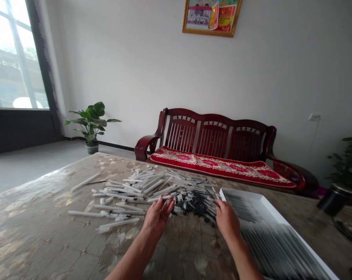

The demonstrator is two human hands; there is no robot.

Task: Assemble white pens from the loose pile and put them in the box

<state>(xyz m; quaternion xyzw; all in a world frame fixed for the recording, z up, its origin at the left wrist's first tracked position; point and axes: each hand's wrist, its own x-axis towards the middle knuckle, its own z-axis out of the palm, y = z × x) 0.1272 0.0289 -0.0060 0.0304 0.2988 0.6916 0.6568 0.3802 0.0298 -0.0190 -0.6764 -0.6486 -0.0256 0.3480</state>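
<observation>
My left hand is at the near edge of a pile of white pen barrels, its fingers curled around a white pen barrel. To its right lies a heap of small black pen parts, with short white pieces among them. My right hand is closed in a pinch between this heap and the white box. What its fingertips hold is too small and blurred to name. Inside the white box, thin dark rods like pen refills lie in rows, smeared by motion.
Loose white barrels lie scattered on the patterned tabletop at left. A dark cylindrical container and a cable are at the right. Beyond the table stand a red wooden bench and a potted plant.
</observation>
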